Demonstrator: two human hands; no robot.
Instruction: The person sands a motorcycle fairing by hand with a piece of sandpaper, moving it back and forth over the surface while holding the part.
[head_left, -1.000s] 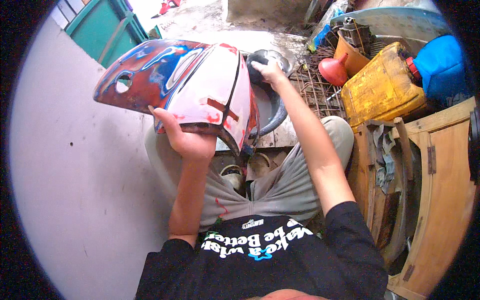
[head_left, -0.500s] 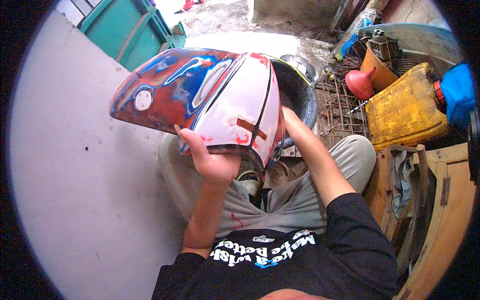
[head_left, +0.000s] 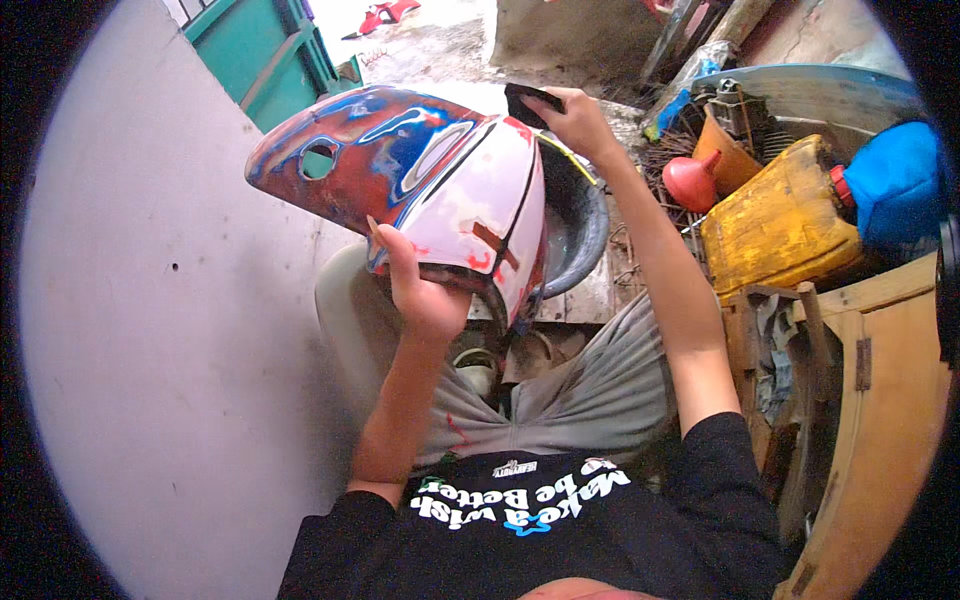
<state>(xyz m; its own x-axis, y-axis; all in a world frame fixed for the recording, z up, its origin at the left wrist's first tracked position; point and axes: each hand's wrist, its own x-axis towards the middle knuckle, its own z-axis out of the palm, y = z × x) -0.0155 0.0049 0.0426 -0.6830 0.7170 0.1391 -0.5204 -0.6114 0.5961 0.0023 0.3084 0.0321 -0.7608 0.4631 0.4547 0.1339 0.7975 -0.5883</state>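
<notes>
A curved motorcycle body panel (head_left: 470, 215) is held up in front of me. Its left part shows worn patches of red, blue and white paint around a round hole; the right part is white with red spots and dark lines. My left hand (head_left: 428, 290) grips the panel's near lower edge, thumb on the outer face and fingers hidden beneath. At the panel's far right edge, my right hand (head_left: 578, 122) pinches a small black piece, apparently sandpaper (head_left: 532, 103). Behind and below the panel sits a black basin (head_left: 583, 240), partly hidden by it.
A pale wall (head_left: 170, 330) rises close on my left. To the right are a dirty yellow jerrycan (head_left: 780, 215), a red funnel (head_left: 692, 182) and a blue container (head_left: 895, 185). Wooden furniture (head_left: 890, 350) stands near my right elbow. A green gate (head_left: 255, 55) is at the far left.
My right hand has come up out of the basin area to the panel's far edge, and the black piece now shows in it. The panel has tilted slightly in my left hand.
</notes>
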